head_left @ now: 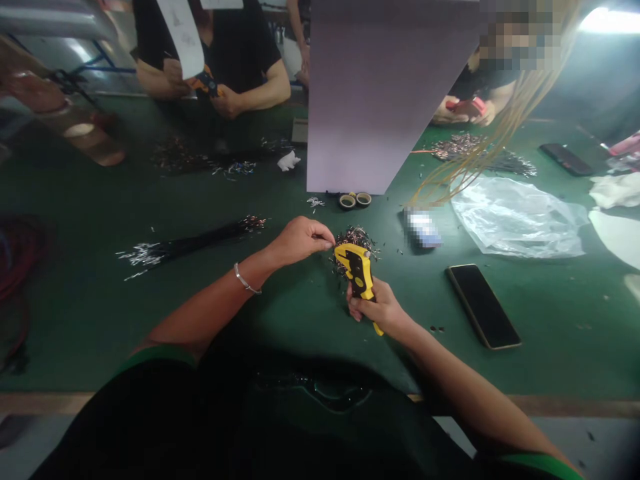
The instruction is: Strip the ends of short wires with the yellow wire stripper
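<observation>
My right hand is wrapped round the handles of a yellow and black crimping tool, its head pointing away from me and slightly left. Beside the tool's jaws, my left hand pinches thumb and forefinger together; whatever is between them is too small to make out. Just beyond and partly under the tool head lies a tangled pile of short dark wires with shiny ends. Left of my left hand, a long bundle of black wires lies on the green table, with silvery ends to the left and coppery ends to the right.
A tall pale panel stands ahead, with two tape rolls at its foot. To the right lie a phone and a clear plastic bag. Across the table, two people hold hand tools near more wire piles.
</observation>
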Demonstrator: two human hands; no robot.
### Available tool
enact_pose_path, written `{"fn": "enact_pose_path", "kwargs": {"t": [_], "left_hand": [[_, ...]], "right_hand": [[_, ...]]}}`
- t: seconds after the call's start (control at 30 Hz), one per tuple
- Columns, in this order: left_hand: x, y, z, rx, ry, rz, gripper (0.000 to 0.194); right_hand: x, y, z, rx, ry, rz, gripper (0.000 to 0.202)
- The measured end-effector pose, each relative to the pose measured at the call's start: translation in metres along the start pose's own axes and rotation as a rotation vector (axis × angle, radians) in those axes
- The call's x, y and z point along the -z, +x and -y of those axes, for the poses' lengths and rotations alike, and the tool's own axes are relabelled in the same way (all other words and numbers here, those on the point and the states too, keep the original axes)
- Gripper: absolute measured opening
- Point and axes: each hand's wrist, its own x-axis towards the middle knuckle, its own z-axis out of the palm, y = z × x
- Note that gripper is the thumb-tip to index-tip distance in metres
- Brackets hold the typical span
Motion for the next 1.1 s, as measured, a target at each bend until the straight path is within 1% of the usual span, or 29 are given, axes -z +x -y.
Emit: {"fn": "enact_pose_path", "kwargs": {"t": [0.2,0.63,0.83,1.0,1.1], "left_hand": [[-0.001,0.005,0.009,-0.025,0.068,-0.021,0.015],[-0.008,0.012,0.019,-0.058,0.048,-0.09,0.012],[-0.012,0.015,0.024,-0.055,0.017,-0.093,0.012],[-0.014,0.017,0.031,-0.048,0.011,-0.107,0.013],[-0.013,0.017,0.031,-0.054,0.008,-0.09,0.013]], "right_hand": [[0.0,0.002,-0.002,-0.015,0.028,-0.017,0.018],[0.003,0.007,-0.008,-0.014,0.078,-0.028,0.018],[0.0,0.009,-0.005,-0.04,0.117,-0.044,0.02],[-0.002,0.012,-0.003,-0.058,0.076,-0.061,0.019],[0.0,0.013,-0.006,-0.06,0.042,-0.068,0.019]]}}
